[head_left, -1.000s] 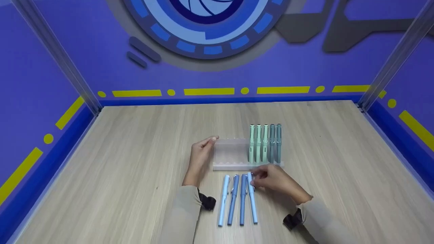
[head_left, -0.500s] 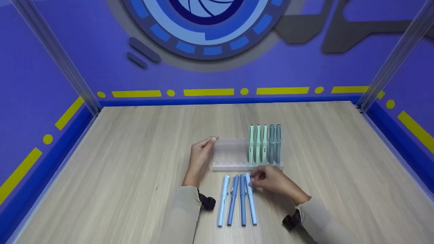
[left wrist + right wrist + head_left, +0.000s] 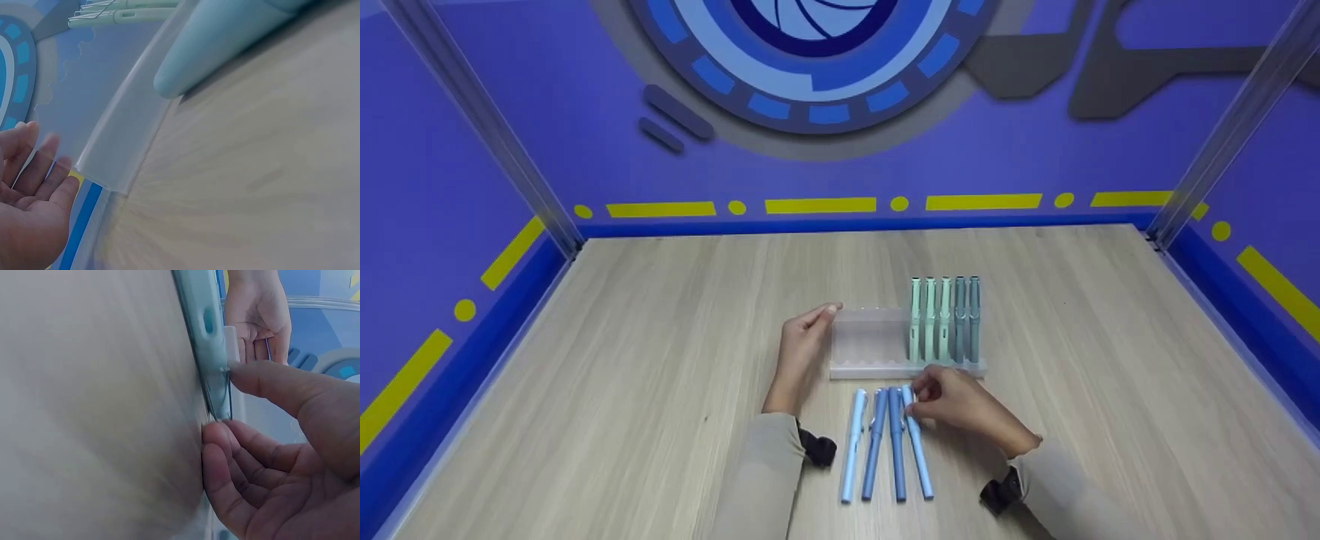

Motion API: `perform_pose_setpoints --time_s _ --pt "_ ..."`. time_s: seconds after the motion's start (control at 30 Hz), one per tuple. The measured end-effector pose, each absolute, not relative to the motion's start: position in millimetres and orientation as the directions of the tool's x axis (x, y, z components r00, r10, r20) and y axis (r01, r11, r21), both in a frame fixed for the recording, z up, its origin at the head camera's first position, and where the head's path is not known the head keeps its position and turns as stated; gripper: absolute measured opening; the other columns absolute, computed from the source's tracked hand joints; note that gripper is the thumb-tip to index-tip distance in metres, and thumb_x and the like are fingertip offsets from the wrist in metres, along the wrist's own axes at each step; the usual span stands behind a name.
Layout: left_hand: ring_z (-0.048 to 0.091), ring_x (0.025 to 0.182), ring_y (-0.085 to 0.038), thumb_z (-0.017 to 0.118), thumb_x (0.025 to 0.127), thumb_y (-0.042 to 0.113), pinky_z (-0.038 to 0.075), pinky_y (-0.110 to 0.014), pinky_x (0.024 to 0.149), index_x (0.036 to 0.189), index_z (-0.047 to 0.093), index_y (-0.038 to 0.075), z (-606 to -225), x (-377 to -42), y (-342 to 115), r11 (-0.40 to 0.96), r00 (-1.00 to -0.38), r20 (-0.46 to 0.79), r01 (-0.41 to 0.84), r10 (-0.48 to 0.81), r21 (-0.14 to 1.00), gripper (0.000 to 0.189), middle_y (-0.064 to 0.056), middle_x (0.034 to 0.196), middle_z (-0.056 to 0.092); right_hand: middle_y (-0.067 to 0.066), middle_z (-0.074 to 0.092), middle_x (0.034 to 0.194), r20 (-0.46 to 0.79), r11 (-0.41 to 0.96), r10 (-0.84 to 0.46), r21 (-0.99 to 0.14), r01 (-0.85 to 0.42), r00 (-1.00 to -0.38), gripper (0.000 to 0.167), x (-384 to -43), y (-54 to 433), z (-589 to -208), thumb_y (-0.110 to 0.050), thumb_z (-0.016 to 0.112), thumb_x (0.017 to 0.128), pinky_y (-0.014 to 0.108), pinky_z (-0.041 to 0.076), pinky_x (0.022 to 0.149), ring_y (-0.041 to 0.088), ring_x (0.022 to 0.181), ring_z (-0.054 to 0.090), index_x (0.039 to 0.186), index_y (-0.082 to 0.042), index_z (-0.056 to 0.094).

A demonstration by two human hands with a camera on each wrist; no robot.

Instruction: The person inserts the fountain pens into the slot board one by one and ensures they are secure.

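My left hand (image 3: 801,349) holds the left edge of a clear pen stand (image 3: 870,343), thumb in front and fingers behind the sheet. Pale green pens (image 3: 930,322) and darker green pens (image 3: 967,322) stand upright in its right part. Before the stand lie a light blue pen (image 3: 851,450), two darker blue pens (image 3: 875,442) and, rightmost, another light blue pen (image 3: 918,457), its lower end slanting right. My right hand (image 3: 960,405) pinches that rightmost pen near its clip; in the right wrist view the thumb and fingertips meet around the clip end (image 3: 216,379).
The wooden tabletop (image 3: 660,337) extends on both sides of the stand. Blue-purple panels (image 3: 840,176) with yellow marks wall in the back and sides. Black wrist cameras (image 3: 1001,491) sit below each hand.
My right hand has shifted slightly left with the upper end of the rightmost light blue pen, which now slants more. The neighbouring darker blue pen has tilted. My left hand stays on the stand.
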State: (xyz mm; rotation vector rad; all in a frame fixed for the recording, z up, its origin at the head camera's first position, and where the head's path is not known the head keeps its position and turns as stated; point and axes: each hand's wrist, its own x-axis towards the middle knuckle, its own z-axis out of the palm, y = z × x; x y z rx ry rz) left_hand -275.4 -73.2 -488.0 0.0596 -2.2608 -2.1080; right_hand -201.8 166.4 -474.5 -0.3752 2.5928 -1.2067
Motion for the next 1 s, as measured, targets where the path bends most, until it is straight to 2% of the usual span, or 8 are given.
perform_pose_setpoints --time_s 0.2,0.37,0.53,0.73,1.0 --pt "0.054 0.128 -0.021 0.059 0.096 0.032 0.041 -0.035 0.111 0.118 0.068 0.010 -487.7 -274.8 -72.4 0.048 -0.998 -0.006 -0.009 -0.065 0.999 0.033 -0.005 0.128 0.065 0.005 0.060 0.084 -0.107 0.604 -0.340 -0.786 -0.130 -0.934 0.031 -200.8 166.4 -475.5 -0.015 0.078 0.077 0.019 0.045 0.057 0.013 0.074 0.053 0.098 -0.001 0.060" --pt "0.054 0.128 -0.021 0.058 0.096 0.033 0.041 -0.035 0.111 0.119 0.068 0.011 -487.3 -274.9 -72.1 0.056 -0.998 -0.005 -0.008 -0.064 0.998 0.033 -0.004 0.128 0.065 0.006 0.060 0.086 -0.090 0.583 -0.378 -0.796 -0.161 -0.922 0.039 -201.4 166.2 -475.5 -0.015 0.078 0.078 0.018 0.044 0.058 0.013 0.075 0.052 0.109 0.002 0.060" --pt "0.054 0.128 -0.022 0.058 0.096 0.032 0.042 -0.037 0.110 0.119 0.068 0.010 -487.5 -274.7 -73.1 0.061 -0.998 0.015 0.011 -0.067 0.998 0.033 -0.006 0.128 0.065 0.000 0.057 0.081 -0.085 0.585 -0.426 -0.785 -0.203 -0.901 0.041 -202.9 165.0 -476.1 -0.018 0.076 0.082 0.018 0.042 0.056 0.011 0.071 0.050 0.116 0.002 0.063" --pt "0.056 0.126 -0.023 0.059 0.096 0.027 0.044 -0.037 0.108 0.117 0.068 0.006 -487.9 -274.7 -73.0 0.049 -0.997 0.037 0.033 -0.067 0.998 0.031 -0.009 0.127 0.065 -0.001 0.057 0.074 -0.055 0.586 -0.466 -0.767 -0.262 -0.883 0.038 -204.0 164.4 -479.4 -0.019 0.074 0.084 0.018 0.040 0.051 0.008 0.064 0.048 0.115 0.000 0.064" --pt "0.055 0.127 -0.022 0.058 0.096 0.026 0.043 -0.037 0.109 0.118 0.068 0.008 -488.5 -275.4 -73.5 0.043 -0.998 0.025 0.023 -0.059 0.999 0.030 -0.008 0.127 0.065 -0.001 0.059 0.076 -0.106 0.612 -0.420 -0.767 -0.195 -0.901 0.037 -203.8 163.9 -477.8 -0.015 0.075 0.083 0.020 0.042 0.051 0.011 0.066 0.051 0.117 -0.003 0.065"
